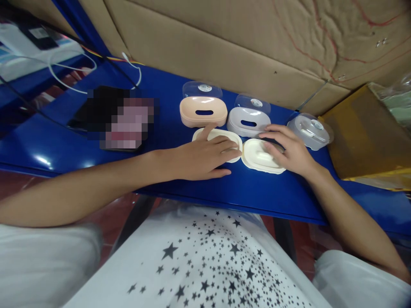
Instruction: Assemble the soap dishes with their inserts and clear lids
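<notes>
My left hand (208, 156), fingers spread, lies over a cream oval tray-like piece (236, 137) and covers most of it. A second cream oval piece (253, 156) with a raised middle sits just right of it. My right hand (290, 149) rests over that piece's right end, fingers apart, the fingertips near a pale lilac box (237, 126). Both the lilac box and a peach box (189, 117) beside it have a slot in the top. Clear plastic covers (192, 90) with round stickers stand behind these two boxes.
A pale box under a clear cover (311, 130) stands at right, next to a brown carton (366, 132). A phone-like device with a blurred screen (128, 124) lies at left on the blue table (180, 194). Cardboard (224, 47) walls the back; a white cable (64, 85) runs behind the device.
</notes>
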Tool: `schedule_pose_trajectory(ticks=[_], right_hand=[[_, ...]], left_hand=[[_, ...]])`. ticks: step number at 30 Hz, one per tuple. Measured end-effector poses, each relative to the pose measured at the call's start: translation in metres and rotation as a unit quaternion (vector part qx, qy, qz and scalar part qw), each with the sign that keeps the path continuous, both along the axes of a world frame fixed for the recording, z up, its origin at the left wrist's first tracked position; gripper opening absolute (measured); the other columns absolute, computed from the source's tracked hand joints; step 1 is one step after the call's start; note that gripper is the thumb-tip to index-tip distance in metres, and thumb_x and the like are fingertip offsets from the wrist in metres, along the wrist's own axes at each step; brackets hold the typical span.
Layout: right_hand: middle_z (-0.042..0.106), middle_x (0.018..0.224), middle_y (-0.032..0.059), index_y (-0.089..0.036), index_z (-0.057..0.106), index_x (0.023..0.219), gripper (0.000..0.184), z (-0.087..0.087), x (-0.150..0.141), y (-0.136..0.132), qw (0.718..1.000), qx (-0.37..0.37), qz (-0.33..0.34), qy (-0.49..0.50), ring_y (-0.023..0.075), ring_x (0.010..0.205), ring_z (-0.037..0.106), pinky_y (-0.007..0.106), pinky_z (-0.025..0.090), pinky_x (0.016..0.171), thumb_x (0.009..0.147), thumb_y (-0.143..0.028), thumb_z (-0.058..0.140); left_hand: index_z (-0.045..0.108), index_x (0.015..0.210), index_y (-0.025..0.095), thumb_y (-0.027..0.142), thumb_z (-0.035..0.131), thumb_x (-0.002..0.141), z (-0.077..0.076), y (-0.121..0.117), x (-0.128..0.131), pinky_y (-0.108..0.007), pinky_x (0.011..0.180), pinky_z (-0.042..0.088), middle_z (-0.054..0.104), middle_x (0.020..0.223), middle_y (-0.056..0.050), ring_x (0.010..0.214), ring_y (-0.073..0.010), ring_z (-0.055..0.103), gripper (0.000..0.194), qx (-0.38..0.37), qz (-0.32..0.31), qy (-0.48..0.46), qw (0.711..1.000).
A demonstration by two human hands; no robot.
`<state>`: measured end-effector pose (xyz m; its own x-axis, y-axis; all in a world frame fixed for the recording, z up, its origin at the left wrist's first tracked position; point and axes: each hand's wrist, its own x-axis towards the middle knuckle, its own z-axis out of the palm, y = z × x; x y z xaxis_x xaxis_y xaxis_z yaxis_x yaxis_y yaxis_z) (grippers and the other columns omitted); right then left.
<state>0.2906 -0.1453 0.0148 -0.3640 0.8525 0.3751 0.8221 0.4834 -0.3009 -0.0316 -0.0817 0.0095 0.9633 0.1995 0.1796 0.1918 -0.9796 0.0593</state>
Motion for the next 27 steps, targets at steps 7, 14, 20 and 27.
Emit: schedule_pose_trajectory(ticks=[7, 14, 20, 27], right_hand=[[0.078, 0.105, 0.0062, -0.033, 0.078, 0.111, 0.026, 0.015, 0.005, -0.006, 0.998, -0.037, 0.023, -0.045, 0.0316, 0.1, 0.073, 0.052, 0.056, 0.094, 0.103, -0.053, 0.063], [0.078, 0.107, 0.0076, -0.03, 0.075, 0.117, 0.032, 0.006, 0.0, -0.005, 0.994, -0.06, 0.033, -0.08, 0.0315, 0.097, 0.071, 0.05, 0.053, 0.088, 0.104, -0.056, 0.061], [0.078, 0.105, 0.0091, -0.029, 0.076, 0.119, 0.034, 0.007, 0.001, -0.005, 0.994, -0.063, 0.019, -0.09, 0.0323, 0.096, 0.071, 0.05, 0.053, 0.087, 0.105, -0.055, 0.058], [0.079, 0.112, 0.01, -0.028, 0.076, 0.122, 0.036, 0.005, 0.001, -0.007, 0.993, -0.056, 0.021, -0.1, 0.0337, 0.102, 0.072, 0.052, 0.053, 0.091, 0.107, -0.054, 0.056]], left_hand=[[0.056, 0.151, 0.019, 0.032, 0.059, 0.111, -0.002, -0.001, -0.001, -0.069, 0.134, 0.016, 0.063, 0.156, -0.016, 0.144, -0.0343, 0.059, 0.043, -0.015, -0.005, -0.016, 1.0], [0.053, 0.152, 0.02, 0.032, 0.055, 0.113, -0.001, -0.003, -0.001, -0.067, 0.135, 0.014, 0.061, 0.159, -0.016, 0.146, -0.0329, 0.057, 0.041, -0.01, 0.001, -0.001, 1.0], [0.055, 0.153, 0.021, 0.03, 0.056, 0.112, -0.001, -0.003, -0.001, -0.068, 0.134, 0.016, 0.061, 0.159, -0.016, 0.146, -0.0337, 0.058, 0.042, -0.018, -0.001, -0.01, 1.0], [0.055, 0.153, 0.021, 0.031, 0.057, 0.112, -0.002, -0.002, -0.002, -0.068, 0.134, 0.019, 0.061, 0.158, -0.016, 0.147, -0.0345, 0.057, 0.042, -0.02, -0.005, -0.017, 1.0]])
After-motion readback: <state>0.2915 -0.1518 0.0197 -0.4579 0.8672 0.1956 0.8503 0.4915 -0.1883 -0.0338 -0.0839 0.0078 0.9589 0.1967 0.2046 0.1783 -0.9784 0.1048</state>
